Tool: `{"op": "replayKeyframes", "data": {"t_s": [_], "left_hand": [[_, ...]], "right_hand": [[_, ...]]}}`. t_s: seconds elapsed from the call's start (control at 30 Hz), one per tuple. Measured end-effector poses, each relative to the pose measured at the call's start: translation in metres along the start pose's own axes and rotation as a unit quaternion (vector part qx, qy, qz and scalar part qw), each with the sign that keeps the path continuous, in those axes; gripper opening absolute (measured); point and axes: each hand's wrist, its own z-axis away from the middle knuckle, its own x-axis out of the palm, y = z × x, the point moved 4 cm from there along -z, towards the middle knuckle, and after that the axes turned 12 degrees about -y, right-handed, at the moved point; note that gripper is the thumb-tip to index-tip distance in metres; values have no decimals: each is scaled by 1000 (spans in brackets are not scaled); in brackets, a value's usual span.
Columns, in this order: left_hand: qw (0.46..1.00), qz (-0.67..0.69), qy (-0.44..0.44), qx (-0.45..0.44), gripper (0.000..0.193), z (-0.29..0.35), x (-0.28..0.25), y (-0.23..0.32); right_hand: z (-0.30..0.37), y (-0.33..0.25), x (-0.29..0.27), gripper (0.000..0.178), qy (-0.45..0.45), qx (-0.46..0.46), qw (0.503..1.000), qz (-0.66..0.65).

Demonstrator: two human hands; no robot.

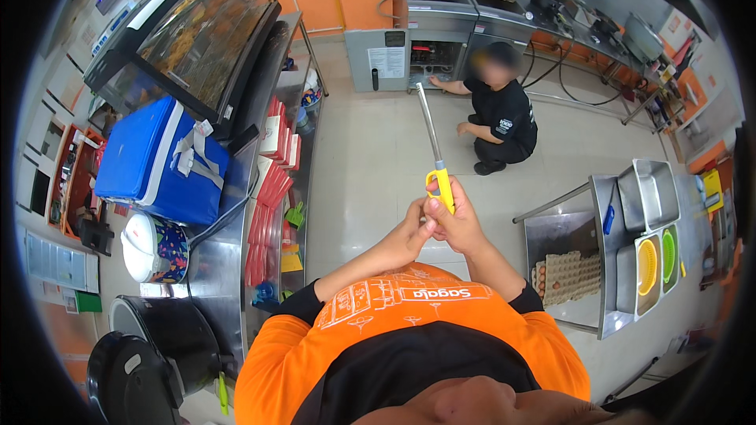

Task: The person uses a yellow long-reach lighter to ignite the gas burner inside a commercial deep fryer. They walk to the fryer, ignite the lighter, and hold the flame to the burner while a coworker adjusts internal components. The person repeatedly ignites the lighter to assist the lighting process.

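Observation:
In front of my chest, my right hand (462, 225) is wrapped around the yellow handle of a long-necked gas lighter (443, 190). Its metal tube points up and away, toward the fryers. My left hand (409, 236) is closed beside it, its fingertips meeting the right hand near the handle's lower end; whether they pinch anything is hidden. Beyond the lighter's tip, a person in black (504, 118) crouches on the floor, one hand reaching to the open lower compartment (433, 59) of a fryer (441, 16). The fryer's grey door (378, 63) is swung out.
To my left, a steel table (236, 189) carries a glass display case (205, 31), a blue cooler box (150, 161) and a patterned container (161, 248). Stacked red-and-white boxes (268, 189) sit beneath. At right, a steel stand holds metal pans (650, 193) above egg trays (571, 279).

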Motion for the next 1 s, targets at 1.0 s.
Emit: {"op": "replayKeyframes", "data": {"t_s": [1.0], "left_hand": [[988, 148, 48, 0, 59, -8, 12, 1]], "right_hand": [[17, 9, 13, 26, 14, 12, 963, 271]]}}
